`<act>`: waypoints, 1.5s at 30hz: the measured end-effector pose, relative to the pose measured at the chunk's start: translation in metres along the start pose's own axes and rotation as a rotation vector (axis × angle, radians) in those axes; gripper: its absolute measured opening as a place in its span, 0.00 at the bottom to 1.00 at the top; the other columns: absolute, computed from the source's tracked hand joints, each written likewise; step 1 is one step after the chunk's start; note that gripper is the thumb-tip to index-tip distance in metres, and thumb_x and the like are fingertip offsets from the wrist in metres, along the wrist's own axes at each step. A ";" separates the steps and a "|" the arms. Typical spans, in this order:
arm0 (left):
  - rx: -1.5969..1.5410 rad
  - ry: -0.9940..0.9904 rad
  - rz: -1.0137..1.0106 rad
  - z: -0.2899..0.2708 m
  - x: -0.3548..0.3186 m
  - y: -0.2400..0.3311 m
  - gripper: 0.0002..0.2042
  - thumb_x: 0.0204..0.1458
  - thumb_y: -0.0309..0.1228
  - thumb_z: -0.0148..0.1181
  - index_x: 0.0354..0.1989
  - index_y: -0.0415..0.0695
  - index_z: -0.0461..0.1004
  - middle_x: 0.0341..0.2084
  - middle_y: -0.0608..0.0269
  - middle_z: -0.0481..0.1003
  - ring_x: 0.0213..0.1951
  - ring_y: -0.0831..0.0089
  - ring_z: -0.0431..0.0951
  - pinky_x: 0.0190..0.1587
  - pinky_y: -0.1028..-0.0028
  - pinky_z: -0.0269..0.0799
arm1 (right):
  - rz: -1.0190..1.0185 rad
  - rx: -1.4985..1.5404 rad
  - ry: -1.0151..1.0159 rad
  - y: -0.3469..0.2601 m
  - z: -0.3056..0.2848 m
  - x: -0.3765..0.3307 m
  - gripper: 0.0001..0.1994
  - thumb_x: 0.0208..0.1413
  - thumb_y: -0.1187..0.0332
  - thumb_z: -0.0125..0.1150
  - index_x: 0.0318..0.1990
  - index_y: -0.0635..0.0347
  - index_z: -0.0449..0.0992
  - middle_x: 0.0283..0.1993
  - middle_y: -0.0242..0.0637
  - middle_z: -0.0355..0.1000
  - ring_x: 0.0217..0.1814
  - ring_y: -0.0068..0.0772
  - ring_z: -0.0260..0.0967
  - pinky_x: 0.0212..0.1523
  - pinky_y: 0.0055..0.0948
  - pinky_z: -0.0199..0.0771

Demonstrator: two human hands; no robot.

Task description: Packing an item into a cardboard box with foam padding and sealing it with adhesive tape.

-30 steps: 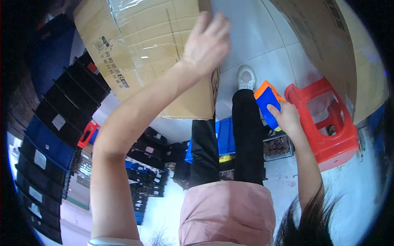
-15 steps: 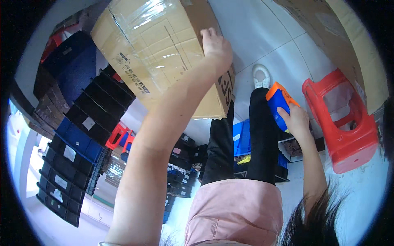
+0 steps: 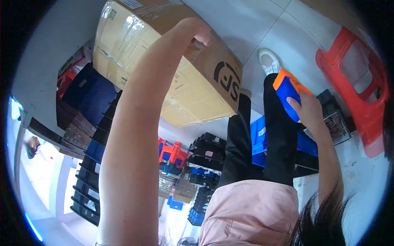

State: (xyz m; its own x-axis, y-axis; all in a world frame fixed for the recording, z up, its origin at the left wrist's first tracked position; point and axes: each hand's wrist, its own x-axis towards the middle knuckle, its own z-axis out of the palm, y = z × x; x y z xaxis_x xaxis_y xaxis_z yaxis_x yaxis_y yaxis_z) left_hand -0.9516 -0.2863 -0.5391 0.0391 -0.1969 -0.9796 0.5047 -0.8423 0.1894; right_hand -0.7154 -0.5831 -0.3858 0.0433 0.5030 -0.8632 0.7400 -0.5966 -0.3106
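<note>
Carton (image 3: 209, 61) far, left of ctr: prob. stiff; clear tape (image 3: 133, 25) likely slick, grip opp. edges. L hand (image 3: 199, 31) at its right side, fingers curled; can't tell if pinching. R hand (image 3: 310, 107) wrapped round blue-orange tool (image 3: 289, 97), right: prob. light, hard plastic; hold mid-body.

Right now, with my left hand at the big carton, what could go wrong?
Only the left hand is at the carton, so it might slip or swing. The carton's near corner looks close to the left trouser leg and could knock it. The right hand holds a blue-and-orange object, so it may be slow to help.
</note>
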 end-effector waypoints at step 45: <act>0.459 0.624 0.226 -0.081 -0.019 0.033 0.24 0.53 0.41 0.49 0.56 0.42 0.61 0.51 0.42 0.66 0.54 0.52 0.66 0.56 0.61 0.61 | 0.032 0.203 -0.014 0.016 0.036 -0.014 0.24 0.53 0.50 0.53 0.32 0.69 0.70 0.32 0.58 0.71 0.37 0.59 0.69 0.39 0.48 0.66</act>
State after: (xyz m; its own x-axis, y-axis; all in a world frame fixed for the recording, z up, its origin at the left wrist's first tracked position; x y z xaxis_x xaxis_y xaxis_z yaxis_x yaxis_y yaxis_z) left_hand -0.8656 -0.2700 -0.5194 0.6405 -0.1846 -0.7454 0.0275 -0.9645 0.2626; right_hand -0.7287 -0.6219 -0.3929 0.0545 0.4741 -0.8788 0.5874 -0.7269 -0.3557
